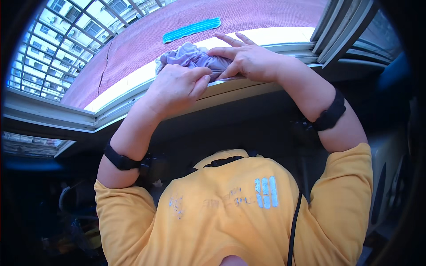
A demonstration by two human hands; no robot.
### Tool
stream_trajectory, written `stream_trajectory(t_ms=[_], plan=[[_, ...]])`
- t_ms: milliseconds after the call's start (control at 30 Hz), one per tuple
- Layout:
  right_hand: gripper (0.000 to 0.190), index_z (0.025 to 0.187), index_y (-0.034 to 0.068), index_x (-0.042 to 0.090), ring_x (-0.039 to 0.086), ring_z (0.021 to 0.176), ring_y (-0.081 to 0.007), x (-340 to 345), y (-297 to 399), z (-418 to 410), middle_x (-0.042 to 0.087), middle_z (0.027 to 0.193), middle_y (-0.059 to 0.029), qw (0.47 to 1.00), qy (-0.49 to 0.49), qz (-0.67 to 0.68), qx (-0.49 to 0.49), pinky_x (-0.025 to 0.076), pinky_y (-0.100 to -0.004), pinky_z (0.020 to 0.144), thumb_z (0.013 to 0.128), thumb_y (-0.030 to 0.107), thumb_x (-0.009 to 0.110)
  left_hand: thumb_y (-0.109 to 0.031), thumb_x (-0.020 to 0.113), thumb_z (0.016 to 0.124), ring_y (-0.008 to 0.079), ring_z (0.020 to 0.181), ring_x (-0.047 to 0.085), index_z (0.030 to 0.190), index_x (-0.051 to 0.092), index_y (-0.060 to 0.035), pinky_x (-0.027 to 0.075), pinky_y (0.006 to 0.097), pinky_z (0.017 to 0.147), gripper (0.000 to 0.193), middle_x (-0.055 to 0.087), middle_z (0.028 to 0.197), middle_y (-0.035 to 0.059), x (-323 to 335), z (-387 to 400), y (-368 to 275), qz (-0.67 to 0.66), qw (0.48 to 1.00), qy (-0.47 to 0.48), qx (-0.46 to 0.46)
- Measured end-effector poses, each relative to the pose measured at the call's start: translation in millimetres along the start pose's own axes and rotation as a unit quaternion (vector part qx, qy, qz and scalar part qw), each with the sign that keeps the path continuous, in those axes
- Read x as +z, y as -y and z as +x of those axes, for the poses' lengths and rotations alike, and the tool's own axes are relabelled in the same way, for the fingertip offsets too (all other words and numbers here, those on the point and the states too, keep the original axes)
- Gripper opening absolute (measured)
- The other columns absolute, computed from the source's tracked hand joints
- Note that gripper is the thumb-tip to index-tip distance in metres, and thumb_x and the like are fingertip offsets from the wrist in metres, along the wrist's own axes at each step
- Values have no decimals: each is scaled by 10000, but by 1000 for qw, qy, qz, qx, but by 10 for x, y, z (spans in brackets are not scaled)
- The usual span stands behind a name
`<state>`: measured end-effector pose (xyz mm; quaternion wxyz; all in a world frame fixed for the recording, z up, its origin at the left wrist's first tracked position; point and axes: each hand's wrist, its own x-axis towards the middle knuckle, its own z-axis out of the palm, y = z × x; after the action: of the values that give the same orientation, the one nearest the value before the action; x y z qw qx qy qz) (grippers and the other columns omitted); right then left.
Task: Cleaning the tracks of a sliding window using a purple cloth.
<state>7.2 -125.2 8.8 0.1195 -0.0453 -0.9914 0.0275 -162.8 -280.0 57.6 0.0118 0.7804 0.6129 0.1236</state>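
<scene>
A crumpled pale purple-grey cloth (191, 56) lies bunched on the window sill and frame. My left hand (183, 83) is closed at the near side of the cloth, with its fingers curled against it; the fingertips are partly hidden. To the right, my right hand (249, 61) has its fingers spread, the index finger and thumb touching the cloth's right part. Below both hands runs the light window frame track (233, 84). A turquoise ribbed pad or cloth (192, 30) lies flat beyond, on the red textured surface (139, 50) outside.
Metal window bars (66, 43) stand at the upper left, with buildings behind them. Sliding window frames (346, 30) rise at the right. The white sill (116, 83) runs across in front of me. Dark, unclear objects are at the lower left.
</scene>
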Motion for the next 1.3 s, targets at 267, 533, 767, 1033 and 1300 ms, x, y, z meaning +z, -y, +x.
stream_trajectory(t_ms=[267, 533, 767, 1033, 1300], plan=[[110, 923, 208, 764, 207, 1430, -318, -71, -81, -289, 452, 1409, -90, 985, -91, 145, 26, 202, -517, 1148, 856, 242, 685, -90, 714, 763, 278, 891, 583, 974, 687, -149, 496, 376, 722, 221, 565, 991, 94, -93, 174, 333, 90, 975, -36, 201], [538, 1041, 228, 739, 117, 1455, -295, -253, 393, -295, 378, 1464, -113, 977, 12, -32, 209, 69, -529, 1164, 917, 630, 403, -167, 746, 707, 281, 1084, 526, 1101, 670, -220, 425, 421, 898, 404, 533, 1153, 85, 112, 607, 472, 43, 939, 75, 333], [604, 1046, 278, 733, 84, 1465, -265, -209, 435, -436, 357, 1495, -79, 955, -11, -76, 287, 1, -544, 1158, 935, 650, 271, -193, 747, 682, 293, 1137, 494, 1161, 658, -224, 416, 421, 919, 488, 502, 1213, 103, 190, 740, 509, 47, 924, 90, 370], [616, 1031, 218, 745, 221, 1424, -249, -363, 103, -931, 422, 1443, -79, 884, -7, -206, 420, 109, -533, 1154, 936, 638, 305, -229, 632, 841, 301, 1083, 497, 1166, 647, -199, 432, 417, 920, 327, 499, 1188, 97, 602, 1423, -53, 45, 921, 33, 386], [460, 1037, 202, 711, 183, 1425, -286, -114, 32, -1265, 386, 1438, -82, 917, -138, -157, 340, 143, -454, 1172, 924, 561, 447, -209, 583, 894, 336, 1147, 478, 1203, 629, -177, 414, 432, 980, 314, 494, 1221, 148, 494, 1493, -89, 62, 912, 80, 396]])
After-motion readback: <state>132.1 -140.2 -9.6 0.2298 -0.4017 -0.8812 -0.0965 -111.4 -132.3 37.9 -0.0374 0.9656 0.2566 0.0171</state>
